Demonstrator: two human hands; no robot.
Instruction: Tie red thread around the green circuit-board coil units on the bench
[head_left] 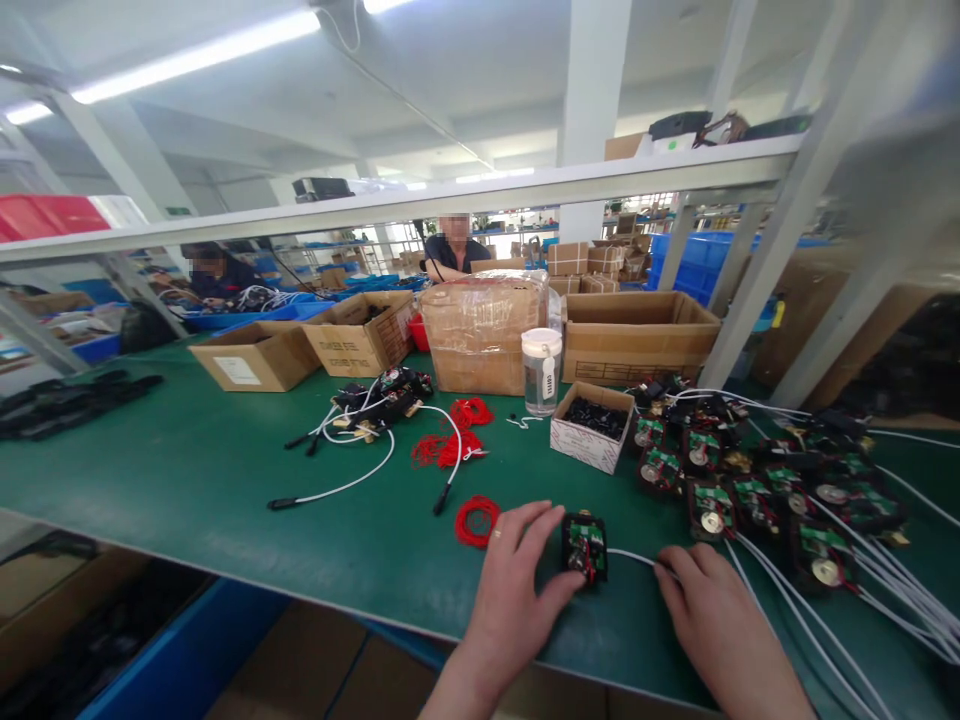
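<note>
A small black module with a green circuit board (pixel 585 546) lies near the front edge of the green table (pixel 187 470). My left hand (pixel 517 585) rests beside it, fingers wrapped round its left side and thumb under it. My right hand (pixel 712 610) lies to its right, fingers closed on the white cable (pixel 631 556) that runs out of the module. A coil of red wire (pixel 477 520) lies just left of my left hand.
Several like modules with white cables (pixel 757 480) are heaped at the right. Behind stand a small white box of black parts (pixel 592 428), a clear jar (pixel 541 370), cardboard boxes (pixel 480 330) and more red coils (pixel 450 440). Two people sit beyond the table.
</note>
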